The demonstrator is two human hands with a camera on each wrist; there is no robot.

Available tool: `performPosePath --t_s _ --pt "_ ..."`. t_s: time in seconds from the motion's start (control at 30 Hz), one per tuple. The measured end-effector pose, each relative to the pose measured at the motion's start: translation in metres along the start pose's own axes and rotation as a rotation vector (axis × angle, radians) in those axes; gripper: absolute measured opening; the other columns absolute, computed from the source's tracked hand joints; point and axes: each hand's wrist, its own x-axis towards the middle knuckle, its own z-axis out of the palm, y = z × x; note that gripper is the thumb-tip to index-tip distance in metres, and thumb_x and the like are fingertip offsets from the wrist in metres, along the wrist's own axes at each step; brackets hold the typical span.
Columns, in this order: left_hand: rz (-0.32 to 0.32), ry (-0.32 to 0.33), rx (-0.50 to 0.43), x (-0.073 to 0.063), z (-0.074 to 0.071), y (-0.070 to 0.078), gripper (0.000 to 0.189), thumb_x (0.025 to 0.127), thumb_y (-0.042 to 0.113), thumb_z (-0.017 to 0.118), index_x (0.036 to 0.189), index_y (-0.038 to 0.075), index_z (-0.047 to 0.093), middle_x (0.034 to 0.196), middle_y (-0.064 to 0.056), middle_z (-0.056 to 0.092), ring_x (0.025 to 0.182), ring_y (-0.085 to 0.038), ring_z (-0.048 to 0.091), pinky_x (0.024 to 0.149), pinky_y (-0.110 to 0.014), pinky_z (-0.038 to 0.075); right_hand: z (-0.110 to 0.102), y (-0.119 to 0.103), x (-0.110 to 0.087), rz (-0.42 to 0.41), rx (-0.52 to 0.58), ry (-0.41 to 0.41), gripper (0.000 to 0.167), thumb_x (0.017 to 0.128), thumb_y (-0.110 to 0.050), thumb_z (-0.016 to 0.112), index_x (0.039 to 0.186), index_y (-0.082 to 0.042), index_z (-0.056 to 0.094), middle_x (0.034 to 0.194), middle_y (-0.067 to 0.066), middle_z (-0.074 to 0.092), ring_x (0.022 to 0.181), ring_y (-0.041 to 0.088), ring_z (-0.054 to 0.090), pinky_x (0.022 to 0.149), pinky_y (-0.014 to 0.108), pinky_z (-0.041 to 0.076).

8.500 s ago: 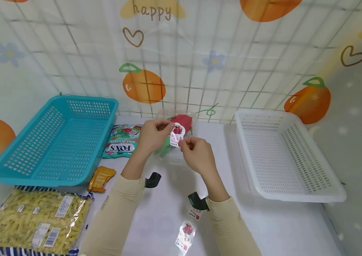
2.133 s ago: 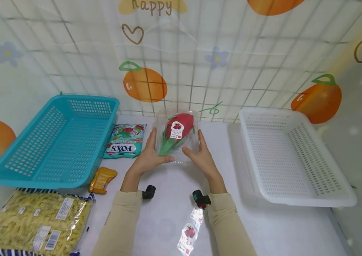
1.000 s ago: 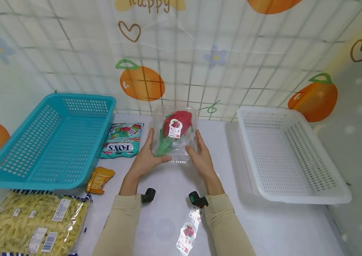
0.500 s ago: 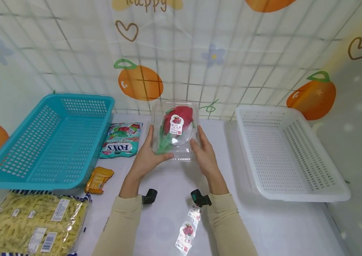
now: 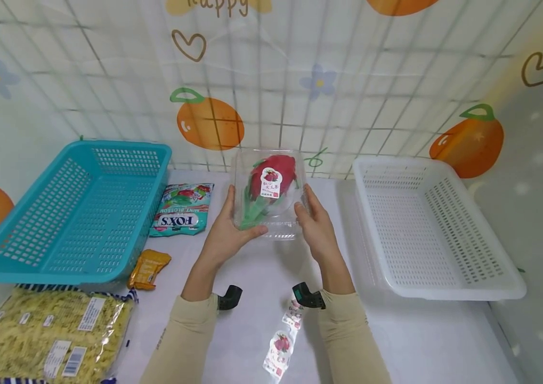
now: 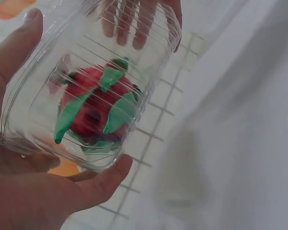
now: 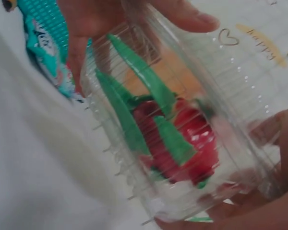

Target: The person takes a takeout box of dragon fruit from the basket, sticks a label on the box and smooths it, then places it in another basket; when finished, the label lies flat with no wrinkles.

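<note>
A clear plastic clamshell box (image 5: 281, 226) holds a red dragon fruit (image 5: 286, 169) with green leaf tips. A white label (image 5: 269, 184) with a fruit picture sticks on its lid. My left hand (image 5: 225, 232) grips the box's left side, thumb along the near edge. On the other side my right hand (image 5: 318, 224) grips it, thumb on the near right corner. Both wrist views show the box from below, lifted off the table, with fingers (image 6: 103, 187) curled round its sides. A strip of fruit labels (image 5: 281, 344) lies on the table between the forearms.
At the left stands a teal basket (image 5: 94, 274), with a FOX'S candy bag (image 5: 182, 210) and a small orange packet (image 5: 148, 269) beside it. A large bag of yellow food (image 5: 50, 330) lies in front. A white basket (image 5: 448, 293) stands at the right.
Earlier both hands pinched the label above the box. The label is now on the lid. Both hands have since gripped the box, raised it and moved it slightly right.
</note>
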Motion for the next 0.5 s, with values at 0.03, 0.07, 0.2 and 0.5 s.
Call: performPosePath --t_s 0.03,0.07,0.2,0.5 --pt "0.004 0.001 -0.002 -0.001 0.001 0.003 0.126 0.077 0.042 0.089 0.165 0.031 -0.001 0.173 0.004 0.006 0.16 -0.026 0.01 0.124 -0.065 0.016 -0.002 -0.003 -0.002 -0.001 -0.003 0.004 0.063 0.106 -0.028 0.051 0.164 -0.024 0.025 0.17 0.0 0.024 0.156 0.025 0.026 0.12 0.05 0.037" --pt "0.009 0.001 -0.008 -0.003 0.002 0.007 0.126 0.078 0.04 0.089 0.165 0.031 -0.001 0.173 0.005 0.006 0.159 -0.026 0.011 0.125 -0.064 0.017 -0.003 -0.006 -0.003 -0.004 -0.003 0.009 0.063 0.106 -0.028 0.051 0.163 -0.023 0.025 0.17 0.001 0.024 0.156 0.026 0.027 0.119 0.051 0.038" --pt "0.031 0.006 -0.032 -0.008 0.007 0.021 0.125 0.078 0.035 0.09 0.165 0.033 0.0 0.173 0.008 0.007 0.159 -0.023 0.011 0.125 -0.061 0.018 -0.011 -0.017 -0.009 -0.009 -0.016 0.039 0.062 0.106 -0.029 0.051 0.163 -0.023 0.028 0.169 0.001 0.027 0.155 0.027 0.029 0.117 0.05 0.041" --pt "0.098 0.016 -0.052 -0.019 0.025 0.038 0.123 0.078 0.033 0.09 0.164 0.036 0.003 0.172 0.009 0.012 0.159 -0.024 0.013 0.123 -0.064 0.022 -0.03 -0.031 -0.022 -0.01 -0.02 0.069 0.059 0.107 -0.026 0.05 0.162 -0.021 0.031 0.167 0.003 0.032 0.153 0.025 0.033 0.117 0.051 0.042"
